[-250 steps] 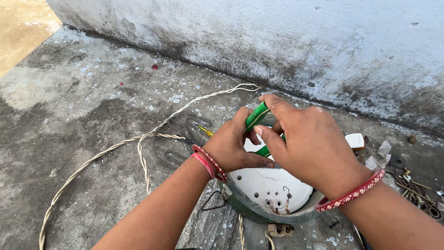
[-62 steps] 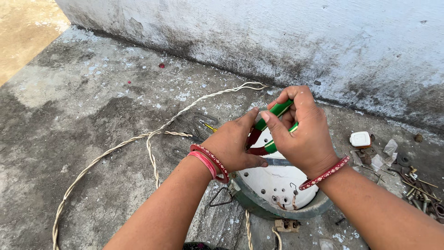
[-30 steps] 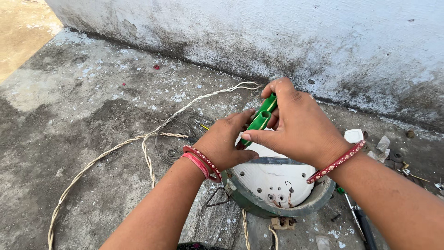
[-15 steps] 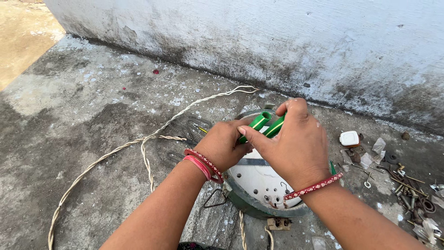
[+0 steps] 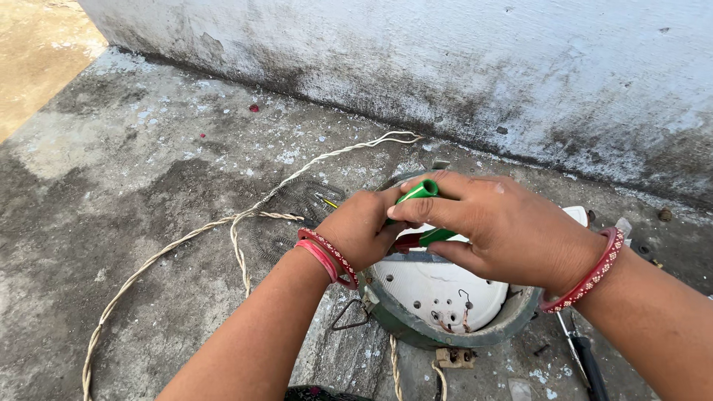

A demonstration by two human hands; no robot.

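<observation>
My right hand (image 5: 505, 226) grips the green handles of a pair of pliers (image 5: 417, 193), held over a round heater base (image 5: 475, 338) with a white perforated ceramic plate (image 5: 438, 286). My left hand (image 5: 364, 226) sits right beside it at the plate's far-left rim, fingers curled against the pliers' jaws; what it pinches is hidden. A coiled heating wire (image 5: 286, 212) lies on the concrete just left of the hands. Both wrists wear red bangles.
A twisted white cord (image 5: 223, 230) runs from the wall foot across the concrete floor to the lower left. A stained white wall (image 5: 445, 67) stands behind. A dark-handled tool (image 5: 587, 364) and small bits of hardware (image 5: 453, 358) lie by the base.
My right hand has turned so the pliers' handles point left and lie flatter. The left hand stays at the plate's rim. The camera has shifted slightly.
</observation>
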